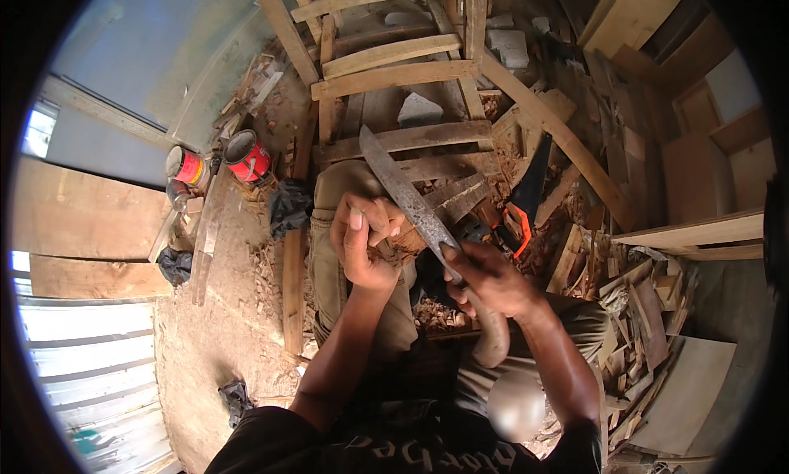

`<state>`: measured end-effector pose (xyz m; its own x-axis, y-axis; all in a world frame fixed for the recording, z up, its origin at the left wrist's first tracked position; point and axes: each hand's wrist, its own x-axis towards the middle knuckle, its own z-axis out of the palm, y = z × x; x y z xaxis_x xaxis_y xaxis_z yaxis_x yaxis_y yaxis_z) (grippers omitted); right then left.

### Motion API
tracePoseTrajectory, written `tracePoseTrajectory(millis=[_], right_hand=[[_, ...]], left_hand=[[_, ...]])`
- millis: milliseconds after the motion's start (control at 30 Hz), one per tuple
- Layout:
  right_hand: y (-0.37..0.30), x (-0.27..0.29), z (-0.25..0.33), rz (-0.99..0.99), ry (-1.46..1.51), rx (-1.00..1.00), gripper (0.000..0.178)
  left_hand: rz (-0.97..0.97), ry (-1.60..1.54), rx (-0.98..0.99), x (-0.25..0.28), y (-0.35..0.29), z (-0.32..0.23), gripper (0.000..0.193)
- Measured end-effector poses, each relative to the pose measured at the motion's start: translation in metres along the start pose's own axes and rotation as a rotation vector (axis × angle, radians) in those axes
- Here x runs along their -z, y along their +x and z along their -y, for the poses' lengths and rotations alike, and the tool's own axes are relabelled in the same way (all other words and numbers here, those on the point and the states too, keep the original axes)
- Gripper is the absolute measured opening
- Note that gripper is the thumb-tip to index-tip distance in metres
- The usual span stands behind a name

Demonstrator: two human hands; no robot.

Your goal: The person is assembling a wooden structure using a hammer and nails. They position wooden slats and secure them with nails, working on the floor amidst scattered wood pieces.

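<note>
Right hand [491,278] around knife [411,203], thumb forward

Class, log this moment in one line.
right hand: gripping machete | left hand: curled, beside machete | orange-handled saw: right of machete

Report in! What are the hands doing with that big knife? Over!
Right hand: gripping big knife. Left hand: curled beside it. Close by, right of the knife: orange-handled saw.

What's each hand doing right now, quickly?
Left hand: curled; can't tell whether it holds anything.
Right hand: closed, holding the machete.
</note>
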<state>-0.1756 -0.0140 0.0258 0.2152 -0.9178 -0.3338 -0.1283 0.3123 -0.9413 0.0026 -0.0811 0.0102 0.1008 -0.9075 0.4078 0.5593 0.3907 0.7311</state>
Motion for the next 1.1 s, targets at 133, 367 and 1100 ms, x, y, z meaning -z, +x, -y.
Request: tracePoseTrajectory(millis=[133, 367, 1100], right_hand=[[-0.006, -0.003, 0.001, -0.192, -0.129, 0.022, 0.047], [-0.013, -0.024, -0.014, -0.468, -0.635, 0.396, 0.021], [-0.004, -0.045, -0.087, -0.681, 0.764, -0.002, 0.034]], left_hand=[[0.015, 0.035, -0.003, 0.001, -0.001, 0.000, 0.034], [0.047, 0.016, -0.014, -0.001, -0.003, 0.002, 0.034], [-0.287, 0.262, 0.262, 0.015, -0.005, -0.001, 0.024]])
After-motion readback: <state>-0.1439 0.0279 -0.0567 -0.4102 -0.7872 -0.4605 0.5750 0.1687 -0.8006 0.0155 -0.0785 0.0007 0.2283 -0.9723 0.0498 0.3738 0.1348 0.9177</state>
